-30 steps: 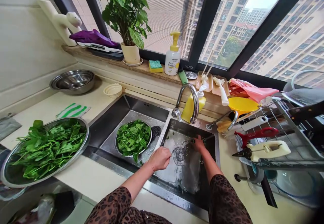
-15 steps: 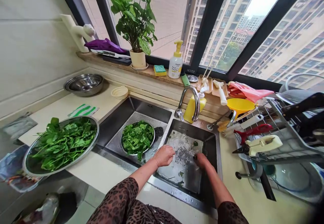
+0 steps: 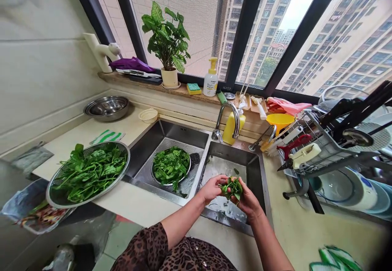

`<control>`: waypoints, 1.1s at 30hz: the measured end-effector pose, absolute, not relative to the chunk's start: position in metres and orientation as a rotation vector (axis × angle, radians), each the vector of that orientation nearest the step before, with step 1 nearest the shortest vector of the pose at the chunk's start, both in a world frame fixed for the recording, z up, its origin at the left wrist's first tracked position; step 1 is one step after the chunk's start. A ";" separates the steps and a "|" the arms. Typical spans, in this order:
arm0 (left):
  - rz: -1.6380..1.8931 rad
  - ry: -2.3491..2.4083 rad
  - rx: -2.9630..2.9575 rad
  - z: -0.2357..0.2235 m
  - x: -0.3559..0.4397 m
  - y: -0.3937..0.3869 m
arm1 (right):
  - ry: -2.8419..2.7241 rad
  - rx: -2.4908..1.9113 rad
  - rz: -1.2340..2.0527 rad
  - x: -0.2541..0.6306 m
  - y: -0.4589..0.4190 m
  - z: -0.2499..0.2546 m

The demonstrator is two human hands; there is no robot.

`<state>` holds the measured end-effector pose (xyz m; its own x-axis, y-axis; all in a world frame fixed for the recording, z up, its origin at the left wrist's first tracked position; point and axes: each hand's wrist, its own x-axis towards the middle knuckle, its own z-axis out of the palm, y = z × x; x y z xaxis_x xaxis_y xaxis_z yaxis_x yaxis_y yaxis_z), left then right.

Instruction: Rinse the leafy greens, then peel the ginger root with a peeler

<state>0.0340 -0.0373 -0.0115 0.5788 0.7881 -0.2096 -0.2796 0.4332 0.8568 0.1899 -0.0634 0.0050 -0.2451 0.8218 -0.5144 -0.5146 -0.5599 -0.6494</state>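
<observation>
Both forearms reach forward from leopard-print sleeves and angle in toward each other over the right sink basin (image 3: 225, 161). The left hand (image 3: 213, 189) has its fingers bent round one side of a small bunch of wet leaves (image 3: 232, 188); the right hand (image 3: 248, 201), palm turned inward, cups the other side, so the bunch sits between them. In the left basin (image 3: 196, 138), a bowl (image 3: 190, 165) holds more greens (image 3: 171, 165).
</observation>
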 end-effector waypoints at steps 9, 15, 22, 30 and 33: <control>0.728 0.743 1.323 -0.007 0.027 -0.050 | -0.496 -1.188 1.827 0.169 -0.068 0.019; 0.811 0.845 1.604 -0.005 0.030 -0.048 | -0.490 -1.151 1.718 0.161 -0.064 0.014; 0.909 0.850 1.630 -0.005 0.040 -0.037 | -0.424 -1.178 1.688 0.160 -0.059 0.001; 1.023 0.847 1.312 -0.024 0.067 -0.021 | -0.390 -1.325 1.738 0.171 -0.049 -0.008; 1.030 0.892 0.917 -0.041 0.079 -0.015 | -0.394 -1.292 1.798 0.178 -0.042 -0.007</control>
